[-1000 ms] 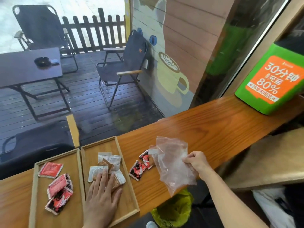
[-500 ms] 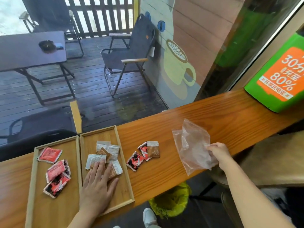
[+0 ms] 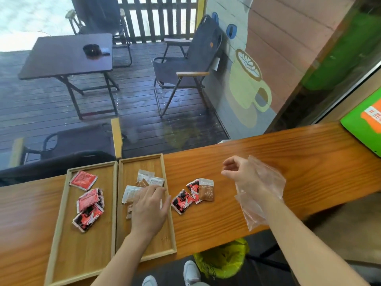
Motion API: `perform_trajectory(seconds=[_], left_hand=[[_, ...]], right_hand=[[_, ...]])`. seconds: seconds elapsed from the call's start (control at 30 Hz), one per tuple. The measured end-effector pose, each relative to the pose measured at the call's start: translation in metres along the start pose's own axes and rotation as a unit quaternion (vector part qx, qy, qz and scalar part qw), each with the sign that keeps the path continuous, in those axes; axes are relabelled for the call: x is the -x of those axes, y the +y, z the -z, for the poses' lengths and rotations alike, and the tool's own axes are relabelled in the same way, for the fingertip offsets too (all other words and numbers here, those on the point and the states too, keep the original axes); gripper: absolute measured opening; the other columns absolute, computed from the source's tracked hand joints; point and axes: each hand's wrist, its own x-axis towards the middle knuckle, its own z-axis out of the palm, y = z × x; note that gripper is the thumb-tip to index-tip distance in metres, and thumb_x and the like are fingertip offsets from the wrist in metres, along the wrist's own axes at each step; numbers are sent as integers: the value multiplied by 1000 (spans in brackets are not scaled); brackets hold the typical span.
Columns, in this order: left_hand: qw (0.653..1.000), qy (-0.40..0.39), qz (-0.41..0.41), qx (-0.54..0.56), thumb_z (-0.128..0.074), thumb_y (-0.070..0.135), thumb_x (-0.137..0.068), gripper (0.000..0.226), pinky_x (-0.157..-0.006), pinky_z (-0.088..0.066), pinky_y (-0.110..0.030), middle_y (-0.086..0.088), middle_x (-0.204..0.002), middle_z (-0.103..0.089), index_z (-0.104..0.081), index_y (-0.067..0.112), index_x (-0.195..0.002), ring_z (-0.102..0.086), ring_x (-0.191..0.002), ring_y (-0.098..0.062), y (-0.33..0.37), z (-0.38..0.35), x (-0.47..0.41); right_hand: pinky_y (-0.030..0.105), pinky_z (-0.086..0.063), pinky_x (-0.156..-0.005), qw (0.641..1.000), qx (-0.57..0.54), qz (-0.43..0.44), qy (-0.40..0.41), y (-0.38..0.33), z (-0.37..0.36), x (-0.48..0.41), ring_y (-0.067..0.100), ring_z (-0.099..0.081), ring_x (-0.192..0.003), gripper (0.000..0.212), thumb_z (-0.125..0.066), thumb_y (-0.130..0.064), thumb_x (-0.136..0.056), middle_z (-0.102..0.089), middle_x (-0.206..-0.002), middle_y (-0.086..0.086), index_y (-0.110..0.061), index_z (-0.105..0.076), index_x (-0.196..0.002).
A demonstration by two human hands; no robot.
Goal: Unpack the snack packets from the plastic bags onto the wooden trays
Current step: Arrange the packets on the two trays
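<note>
- A long wooden worktop (image 3: 288, 153) is running along the window, its orange grain showing.
- Two wooden trays are sitting side by side at its left end, rims touching: the left tray (image 3: 61, 213) and the right tray (image 3: 167, 203).
- Three packets are lying directly on the wood just right of the right tray: two red-and-black packets (image 3: 182, 201) and a brown packet (image 3: 206, 189), overlapping.
- A clear plastic bag (image 3: 266, 182) is lying further right.
- A green box (image 3: 358, 131) is standing at the far right end.
</note>
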Motion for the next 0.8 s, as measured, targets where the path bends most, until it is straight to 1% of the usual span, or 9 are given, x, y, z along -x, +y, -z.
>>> perform_trajectory(seconds=[0.13, 0.27, 0.33, 0.43, 0.5, 0.57, 0.67, 0.73, 0.8], left_hand=[[998, -47, -18, -41, -51, 36, -89, 38, -101, -34, -33, -1, -122, -58, -51, 18, -122, -48, -117, -19, 31, -15, -12], [987, -110, 0, -118, -51, 40, -88, 46, -104, -29, -36, -3, -128, -53, -42, 18, -127, -43, -121, -23, 39, -33, -18], [984, -117, 8, -132, -53, 38, -87, 45, -102, -28, -37, -4, -126, -54, -41, 18, -125, -43, -120, -23, 39, -37, -20], [983, -138, 36, -118, -59, 33, -84, 39, -100, -27, -38, -3, -121, -57, -46, 19, -119, -45, -117, -23, 41, -39, -27], [980, -162, 51, -103, -59, 32, -84, 31, -100, -26, -38, -3, -116, -59, -53, 19, -111, -48, -113, -22, 43, -36, -32], [983, -157, 71, -61, -57, 31, -85, 20, -98, -24, -37, -2, -109, -63, -61, 19, -102, -50, -108, -20, 44, -30, -35], [983, -126, 121, 49, -60, 31, -85, 12, -95, -26, -36, 2, -97, -66, -65, 21, -88, -55, -100, -17, 42, -17, -37], [968, -141, 142, 151, -63, 30, -83, 11, -95, -40, -39, 1, -90, -69, -66, 19, -85, -61, -91, -16, 45, -4, -41], [948, -161, 135, 237, -65, 23, -82, 10, -84, -54, -41, -4, -88, -70, -67, 14, -85, -66, -84, -17, 53, 6, -48]], right_hand=[[27, -48, -90, 989, 104, -13, -107, 6, -52, -16, 22, -54, -112, 44, -71, -9, -77, -57, -120, 7, -12, -53, -118], [41, -36, -105, 968, 230, -31, -97, 14, -67, -23, 24, -43, -121, 58, -74, -17, -74, -50, -130, 5, -17, -47, -125], [42, -29, -107, 959, 266, -33, -97, 16, -68, -26, 24, -40, -124, 61, -75, -23, -73, -50, -131, 4, -19, -45, -126], [42, -27, -103, 947, 296, -45, -113, 19, -68, -30, 25, -41, -122, 49, -74, -28, -74, -55, -125, 4, -19, -51, -117], [42, -28, -100, 951, 284, -43, -119, 21, -66, -30, 24, -47, -113, 26, -71, -29, -77, -60, -109, 3, -20, -57, -97], [42, -28, -99, 959, 249, -31, -133, 20, -60, -26, 22, -52, -100, 15, -68, -27, -80, -60, -93, -1, -21, -54, -81], [38, -44, -90, 975, 166, -15, -147, 14, -42, -20, 18, -58, -89, 11, -70, -22, -80, -64, -86, -1, -17, -60, -82], [34, -50, -77, 987, 89, -7, -134, 7, -26, -15, 19, -61, -83, 10, -70, -16, -79, -65, -84, 3, -10, -63, -83], [36, -52, -75, 994, 36, 8, -102, 2, -9, -10, 22, -62, -81, 13, -71, -14, -78, -68, -85, 9, -4, -64, -83]])
